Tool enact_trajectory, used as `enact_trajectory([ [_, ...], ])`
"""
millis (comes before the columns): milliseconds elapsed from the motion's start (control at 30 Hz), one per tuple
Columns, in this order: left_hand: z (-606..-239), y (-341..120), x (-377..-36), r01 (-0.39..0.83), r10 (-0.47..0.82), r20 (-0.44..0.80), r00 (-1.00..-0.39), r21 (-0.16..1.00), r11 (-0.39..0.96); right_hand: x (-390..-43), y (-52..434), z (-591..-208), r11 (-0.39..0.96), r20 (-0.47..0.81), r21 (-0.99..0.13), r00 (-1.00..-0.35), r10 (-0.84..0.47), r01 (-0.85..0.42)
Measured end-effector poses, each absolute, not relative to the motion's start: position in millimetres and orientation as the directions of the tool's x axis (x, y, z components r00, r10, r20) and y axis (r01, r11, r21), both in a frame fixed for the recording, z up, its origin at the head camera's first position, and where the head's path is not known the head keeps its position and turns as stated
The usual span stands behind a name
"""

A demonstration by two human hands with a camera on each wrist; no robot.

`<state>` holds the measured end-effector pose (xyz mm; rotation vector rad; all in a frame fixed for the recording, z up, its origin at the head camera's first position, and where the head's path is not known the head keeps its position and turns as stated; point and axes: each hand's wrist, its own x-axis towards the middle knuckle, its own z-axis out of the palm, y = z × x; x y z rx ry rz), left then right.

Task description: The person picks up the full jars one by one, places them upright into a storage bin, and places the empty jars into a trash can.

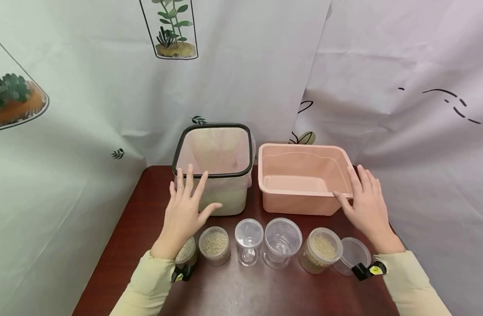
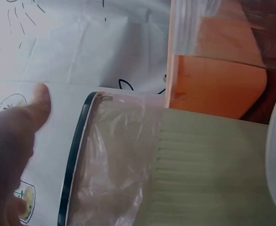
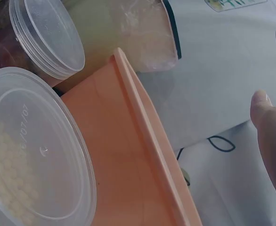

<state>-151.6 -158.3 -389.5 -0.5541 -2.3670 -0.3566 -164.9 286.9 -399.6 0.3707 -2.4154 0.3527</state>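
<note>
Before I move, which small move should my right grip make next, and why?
Probably draw your right grip back and down toward the filled jar on the right. It is open and holds nothing; the jar stands close by, in front of the pink tub, and its lid looks on, so a spill seems unlikely.

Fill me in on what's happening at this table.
A person holds both hands spread out, gripping nothing. The left hand is at the front of a lined bin; the right hand is by the right end of a pink tub. Whether either touches is hard to tell. Nearer the person stand three jars of pale pellets and two clear containers that look empty, plus another clear round piece at far right.
</note>
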Motion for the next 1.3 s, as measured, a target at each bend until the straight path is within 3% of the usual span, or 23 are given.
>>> enact_trajectory([
  [167,-393.8,-160.9,-146.6,0.522,0.256,0.754,-0.605,0.133,0.842,-167.6,288.2,-400.4,0.905,0.657,-0.205,-0.738,-0.156,-0.374],
  [467,-406.7,-167.6,-137.5,0.528,0.216,0.758,-0.616,0.193,0.827,-168.0,291.8,-403.2,0.882,0.626,-0.355,-0.78,-0.021,-0.309],
  [700,-421.8,-171.5,-130.8,0.553,0.144,0.811,-0.567,0.245,0.797,-170.0,297.5,-405.3,0.787,0.495,-0.552,-0.868,0.042,-0.277],
  [800,-426.9,-174.5,-128.5,0.553,0.129,0.803,-0.582,0.274,0.787,-171.4,299.3,-405.6,0.765,0.463,-0.589,-0.885,0.055,-0.26],
  [1033,-434.3,-184.0,-121.8,0.471,0.097,0.714,-0.694,0.348,0.81,-172.9,302.7,-409.6,0.756,0.436,-0.614,-0.896,0.086,-0.226],
  [1300,-450.6,-195.1,-113.4,0.426,0.077,0.693,-0.716,0.348,0.835,-177.5,310.0,-416.4,0.768,0.432,-0.615,-0.891,0.142,-0.176],
])
